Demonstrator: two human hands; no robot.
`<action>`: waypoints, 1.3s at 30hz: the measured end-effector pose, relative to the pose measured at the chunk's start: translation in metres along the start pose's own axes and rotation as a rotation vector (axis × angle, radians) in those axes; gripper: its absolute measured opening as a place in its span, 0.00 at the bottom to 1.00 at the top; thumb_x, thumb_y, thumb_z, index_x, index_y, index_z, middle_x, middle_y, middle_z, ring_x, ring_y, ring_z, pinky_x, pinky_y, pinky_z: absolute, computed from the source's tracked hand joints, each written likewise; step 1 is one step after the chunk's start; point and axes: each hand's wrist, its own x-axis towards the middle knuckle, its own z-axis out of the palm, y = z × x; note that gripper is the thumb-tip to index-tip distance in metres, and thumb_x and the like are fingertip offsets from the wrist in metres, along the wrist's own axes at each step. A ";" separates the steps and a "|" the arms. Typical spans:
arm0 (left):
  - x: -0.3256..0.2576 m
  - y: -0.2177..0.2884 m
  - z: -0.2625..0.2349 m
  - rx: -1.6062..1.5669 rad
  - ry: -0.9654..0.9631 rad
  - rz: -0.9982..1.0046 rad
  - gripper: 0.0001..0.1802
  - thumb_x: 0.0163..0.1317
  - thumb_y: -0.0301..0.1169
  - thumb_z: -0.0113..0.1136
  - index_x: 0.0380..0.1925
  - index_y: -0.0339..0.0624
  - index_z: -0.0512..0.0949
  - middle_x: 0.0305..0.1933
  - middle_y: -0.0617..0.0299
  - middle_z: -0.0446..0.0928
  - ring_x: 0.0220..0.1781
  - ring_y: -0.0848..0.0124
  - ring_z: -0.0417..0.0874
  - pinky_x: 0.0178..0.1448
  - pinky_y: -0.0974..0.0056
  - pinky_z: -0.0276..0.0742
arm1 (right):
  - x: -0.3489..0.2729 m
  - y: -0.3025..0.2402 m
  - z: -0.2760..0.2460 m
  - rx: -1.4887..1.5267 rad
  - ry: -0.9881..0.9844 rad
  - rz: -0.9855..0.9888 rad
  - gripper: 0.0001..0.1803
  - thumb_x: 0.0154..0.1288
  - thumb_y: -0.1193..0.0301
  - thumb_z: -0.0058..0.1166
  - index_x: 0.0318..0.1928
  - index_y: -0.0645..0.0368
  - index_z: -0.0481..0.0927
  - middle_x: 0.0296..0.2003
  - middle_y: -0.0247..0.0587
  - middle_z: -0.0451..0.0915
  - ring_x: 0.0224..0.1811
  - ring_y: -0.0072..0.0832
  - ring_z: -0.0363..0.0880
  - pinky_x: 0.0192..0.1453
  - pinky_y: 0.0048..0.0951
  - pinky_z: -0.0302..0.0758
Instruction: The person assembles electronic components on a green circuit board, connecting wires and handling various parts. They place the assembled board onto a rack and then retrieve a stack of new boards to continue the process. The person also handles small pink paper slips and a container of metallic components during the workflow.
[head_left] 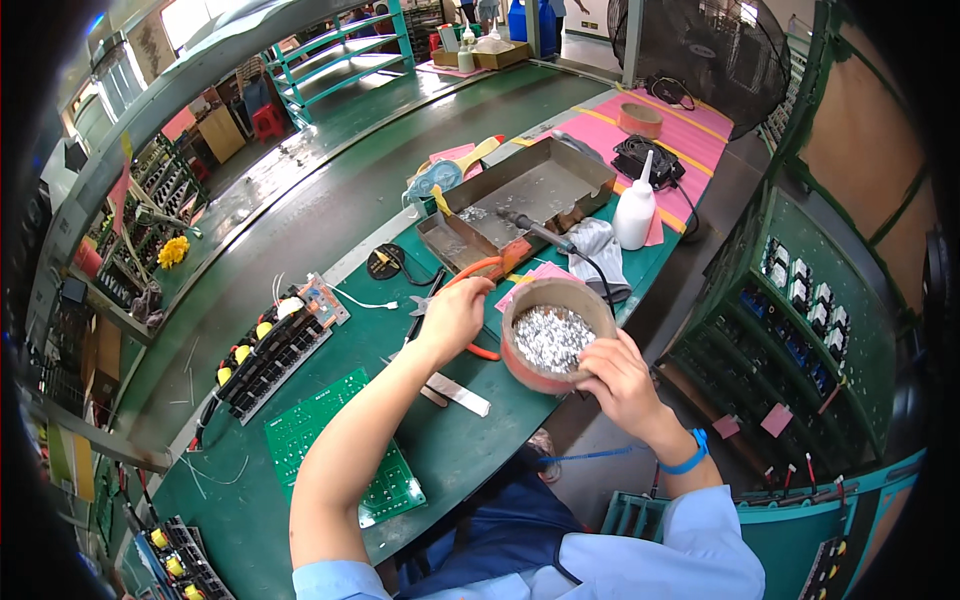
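Note:
My right hand (622, 385) grips the near right rim of a round tub (533, 376), thumb and fingers closed over its wall. The tub is tilted towards me above the table's edge, and small silvery metal bits (552, 338) lie inside it. Left of the tub, my left hand (455, 312) is over pliers with orange handles (484, 353), whose handles are spread apart. Its fingers are curled closed beside the upper handle; what they hold, if anything, is hidden. Beyond the tub, a soldering iron (540, 232) rests across a shallow metal tray (540, 180).
A green circuit board (340, 445) lies near me on the green table. A strip with yellow-topped parts (275, 350) is at the left. A white squeeze bottle (634, 212), a grey cloth (597, 250) and a black power adapter (645, 160) stand or lie at the right.

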 end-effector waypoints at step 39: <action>-0.054 0.096 0.077 0.213 -0.667 0.798 0.26 0.43 0.41 0.63 0.43 0.44 0.72 0.54 0.48 0.62 0.57 0.52 0.62 0.56 0.50 0.59 | -0.219 0.292 -0.094 -0.149 0.590 1.483 0.13 0.45 0.65 0.57 0.29 0.60 0.81 0.29 0.44 0.80 0.34 0.34 0.78 0.40 0.31 0.71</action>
